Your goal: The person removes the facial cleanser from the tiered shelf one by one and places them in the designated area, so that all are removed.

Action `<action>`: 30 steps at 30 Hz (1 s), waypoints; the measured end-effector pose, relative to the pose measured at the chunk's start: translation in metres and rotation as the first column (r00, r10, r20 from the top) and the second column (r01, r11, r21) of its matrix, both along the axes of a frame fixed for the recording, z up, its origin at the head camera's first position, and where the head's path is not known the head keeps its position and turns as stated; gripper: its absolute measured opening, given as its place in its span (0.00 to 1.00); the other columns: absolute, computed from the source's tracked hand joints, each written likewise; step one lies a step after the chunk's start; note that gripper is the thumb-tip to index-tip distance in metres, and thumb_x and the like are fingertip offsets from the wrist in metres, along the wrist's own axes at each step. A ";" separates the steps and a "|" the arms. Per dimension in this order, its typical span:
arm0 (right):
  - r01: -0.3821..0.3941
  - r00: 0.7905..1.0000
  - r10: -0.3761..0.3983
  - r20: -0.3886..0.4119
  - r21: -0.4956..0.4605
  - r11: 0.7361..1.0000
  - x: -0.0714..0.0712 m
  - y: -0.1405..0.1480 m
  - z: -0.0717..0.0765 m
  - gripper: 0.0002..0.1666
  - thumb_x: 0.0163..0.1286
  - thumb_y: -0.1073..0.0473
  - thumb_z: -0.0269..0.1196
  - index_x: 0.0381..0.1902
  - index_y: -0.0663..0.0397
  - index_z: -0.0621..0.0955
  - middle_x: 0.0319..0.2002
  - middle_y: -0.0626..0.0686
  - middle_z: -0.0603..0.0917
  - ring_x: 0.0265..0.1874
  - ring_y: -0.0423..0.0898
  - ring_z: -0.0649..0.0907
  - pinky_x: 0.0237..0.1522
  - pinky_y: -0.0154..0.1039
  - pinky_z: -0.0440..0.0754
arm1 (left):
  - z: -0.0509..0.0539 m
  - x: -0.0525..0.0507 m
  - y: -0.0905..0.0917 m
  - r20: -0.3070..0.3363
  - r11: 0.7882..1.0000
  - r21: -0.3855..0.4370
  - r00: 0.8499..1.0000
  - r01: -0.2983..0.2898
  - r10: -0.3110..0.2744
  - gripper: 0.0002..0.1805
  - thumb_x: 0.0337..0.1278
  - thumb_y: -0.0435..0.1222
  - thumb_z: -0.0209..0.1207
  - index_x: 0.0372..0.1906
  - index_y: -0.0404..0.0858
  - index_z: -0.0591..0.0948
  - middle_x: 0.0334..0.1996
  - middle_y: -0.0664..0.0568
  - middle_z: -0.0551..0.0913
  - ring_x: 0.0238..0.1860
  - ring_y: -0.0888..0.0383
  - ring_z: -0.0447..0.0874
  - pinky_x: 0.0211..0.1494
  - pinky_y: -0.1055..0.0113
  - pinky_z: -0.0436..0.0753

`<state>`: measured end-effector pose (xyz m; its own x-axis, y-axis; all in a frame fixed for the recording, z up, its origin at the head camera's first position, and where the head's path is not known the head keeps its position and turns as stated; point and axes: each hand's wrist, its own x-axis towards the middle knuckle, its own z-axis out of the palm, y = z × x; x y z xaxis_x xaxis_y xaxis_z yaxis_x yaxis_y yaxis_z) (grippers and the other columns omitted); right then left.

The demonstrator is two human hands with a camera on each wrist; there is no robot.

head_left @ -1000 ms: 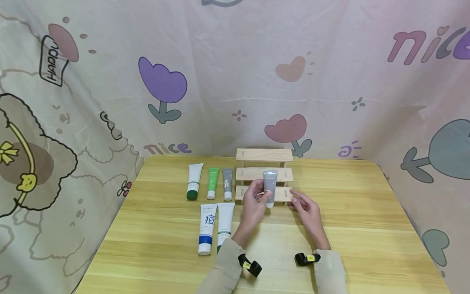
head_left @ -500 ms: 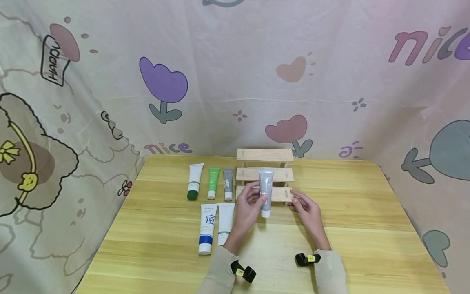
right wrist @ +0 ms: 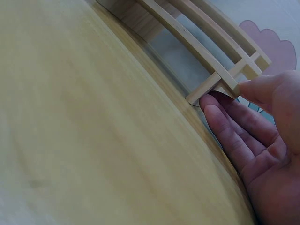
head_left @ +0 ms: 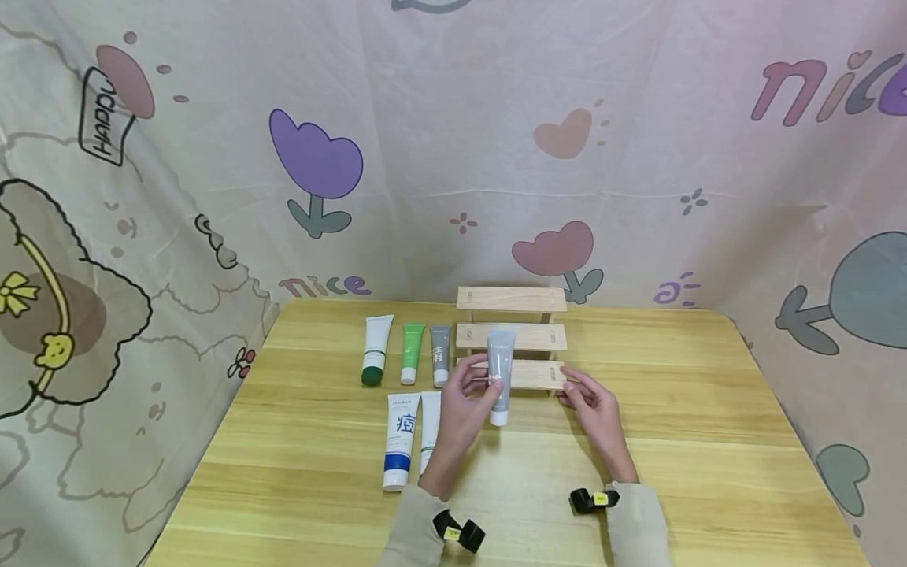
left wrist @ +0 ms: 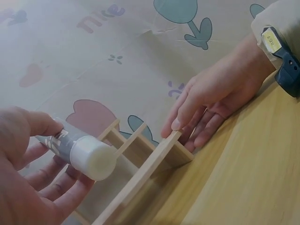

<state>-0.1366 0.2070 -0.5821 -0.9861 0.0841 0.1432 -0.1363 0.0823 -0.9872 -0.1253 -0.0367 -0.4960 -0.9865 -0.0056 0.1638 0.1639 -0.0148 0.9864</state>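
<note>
My left hand (head_left: 464,402) pinches a grey squeeze tube (head_left: 501,362) between thumb and fingers, its white cap (left wrist: 96,158) pointing down. The tube is upright in the air before a three-tier wooden display stand (head_left: 512,336), covering part of the lower two steps in the head view. At the stand's right end, my right hand (head_left: 594,405) grips the lowest step's corner. In the right wrist view the thumb lies against the step's end (right wrist: 229,86), with the fingers curled below it beside the leg.
Left of the stand lie a white tube with a green cap (head_left: 376,350), a green tube (head_left: 412,353) and another grey tube (head_left: 440,354). Nearer lie a white tube with a blue band (head_left: 400,441) and a white tube (head_left: 429,429), partly hidden by my left arm. A printed cloth (head_left: 439,157) hangs behind the table.
My left hand has drawn the grey tube to the left and a little toward me, away from the stand's middle. The right hand and the stand have stayed put.
</note>
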 end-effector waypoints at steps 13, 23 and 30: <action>0.005 1.000 -0.005 0.002 0.002 1.000 0.000 0.001 0.002 0.21 0.79 0.62 0.58 0.65 0.66 0.79 0.49 0.71 0.85 0.44 0.51 0.89 0.47 0.40 0.87 | -0.001 0.007 -0.017 0.016 0.998 0.018 0.998 -0.055 0.054 0.23 0.57 0.24 0.68 0.58 0.36 0.80 0.45 0.39 0.87 0.43 0.45 0.86 0.43 0.65 0.88; 0.016 1.000 -0.016 0.012 0.003 1.000 0.000 -0.001 0.002 0.20 0.79 0.63 0.58 0.64 0.66 0.79 0.49 0.71 0.85 0.43 0.48 0.89 0.46 0.39 0.87 | -0.004 0.017 -0.031 0.093 0.996 -0.018 0.992 -0.082 0.084 0.23 0.60 0.28 0.68 0.60 0.38 0.80 0.45 0.42 0.87 0.45 0.48 0.86 0.50 0.61 0.86; 0.009 1.000 -0.009 0.014 -0.008 1.000 0.000 -0.001 0.003 0.20 0.79 0.63 0.58 0.65 0.66 0.78 0.50 0.72 0.85 0.44 0.51 0.89 0.47 0.39 0.86 | -0.009 0.021 -0.041 0.168 0.995 0.016 0.981 -0.100 0.096 0.24 0.62 0.30 0.68 0.63 0.39 0.79 0.47 0.42 0.86 0.46 0.49 0.85 0.49 0.67 0.85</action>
<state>-0.1367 0.2063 -0.5790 -0.9872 0.0939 0.1288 -0.1219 0.0757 -0.9896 -0.1047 -0.0776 -0.5051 -0.9944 -0.1055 -0.0045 -0.0013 -0.0312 0.9995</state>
